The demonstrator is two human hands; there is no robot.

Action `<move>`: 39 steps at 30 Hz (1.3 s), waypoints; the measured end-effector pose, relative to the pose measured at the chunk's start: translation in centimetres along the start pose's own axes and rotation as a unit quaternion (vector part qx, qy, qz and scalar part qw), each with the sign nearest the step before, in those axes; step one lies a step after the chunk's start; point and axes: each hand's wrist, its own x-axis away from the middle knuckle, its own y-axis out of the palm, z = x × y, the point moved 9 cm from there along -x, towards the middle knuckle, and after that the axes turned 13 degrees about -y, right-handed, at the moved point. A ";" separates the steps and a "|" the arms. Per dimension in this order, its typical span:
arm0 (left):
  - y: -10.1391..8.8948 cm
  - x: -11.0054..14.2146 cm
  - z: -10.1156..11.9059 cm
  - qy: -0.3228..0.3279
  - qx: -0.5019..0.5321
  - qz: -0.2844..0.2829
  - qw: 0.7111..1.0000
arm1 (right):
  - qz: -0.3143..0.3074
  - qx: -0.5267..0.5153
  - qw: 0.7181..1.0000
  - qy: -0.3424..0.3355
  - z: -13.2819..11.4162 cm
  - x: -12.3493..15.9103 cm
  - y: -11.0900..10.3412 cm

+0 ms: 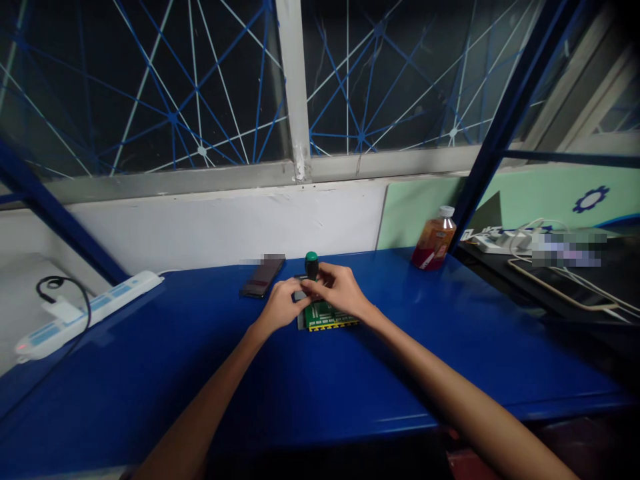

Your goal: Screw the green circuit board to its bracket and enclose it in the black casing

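Note:
A green circuit board (pixel 330 313) with a yellow strip along its near edge lies on the blue table (pixel 280 393). Above its far left part stands a screwdriver (pixel 312 261), upright, with a black handle and green cap. My right hand (pixel 340 288) is closed around the lower part of the handle, its thumb and fingers close together. My left hand (pixel 285 303) is at the board's left side, thumb and fingers curled in toward the screwdriver. What those left fingertips pinch is hidden. The screwdriver's tip is also out of sight behind my hands.
A dark phone (pixel 263 276) lies just left of my hands. A white power strip (pixel 95 313) with a black cable lies at the table's left edge. At the back right stands a drink bottle (pixel 434 240), beside a blue metal post (pixel 493 147). Cables lie farther right.

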 end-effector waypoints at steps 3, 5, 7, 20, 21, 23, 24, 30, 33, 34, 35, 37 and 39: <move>0.3 0.1 0.7 0.021 0.008 -0.031 0.999 | -0.006 -0.012 1.000 0.000 0.1 0.0 0.1; 0.3 0.1 0.8 0.023 0.006 -0.035 0.999 | -0.007 -0.016 1.000 0.002 0.1 0.0 0.1; 0.3 0.0 0.6 0.019 0.004 -0.032 0.999 | -0.004 -0.011 1.000 0.004 0.2 0.1 0.0; 0.3 0.0 0.2 0.011 0.009 -0.019 1.000 | -0.013 -0.010 1.000 0.006 0.4 0.2 0.2; 0.4 0.1 0.3 0.013 0.010 -0.025 1.000 | -0.013 -0.011 1.000 0.007 0.4 0.2 0.2; 0.6 0.2 0.5 0.020 0.011 -0.037 0.999 | -0.011 -0.010 1.000 0.009 0.5 0.1 0.2; 0.6 0.2 0.6 0.023 0.009 -0.043 0.999 | -0.009 -0.011 1.000 0.011 0.5 0.1 0.1; 0.5 0.1 0.5 0.016 0.013 -0.040 0.999 | -0.004 -0.015 1.000 0.005 0.5 0.1 0.1; 0.3 0.1 0.2 0.006 0.019 -0.025 0.999 | -0.005 -0.007 1.000 0.008 0.5 0.2 0.2; 0.2 0.0 0.2 0.003 0.021 -0.021 1.000 | -0.006 -0.005 1.000 0.010 0.6 0.2 0.2; 0.2 0.1 0.2 0.002 0.021 -0.020 1.000 | -0.008 -0.004 1.000 0.012 0.7 0.3 0.3; 0.2 0.1 0.3 0.003 0.020 -0.026 0.999 | -0.007 -0.001 1.000 0.014 0.7 0.3 0.3; 0.4 0.2 0.5 0.010 0.020 -0.036 0.999 | -0.006 -0.001 1.000 0.011 0.7 0.2 0.3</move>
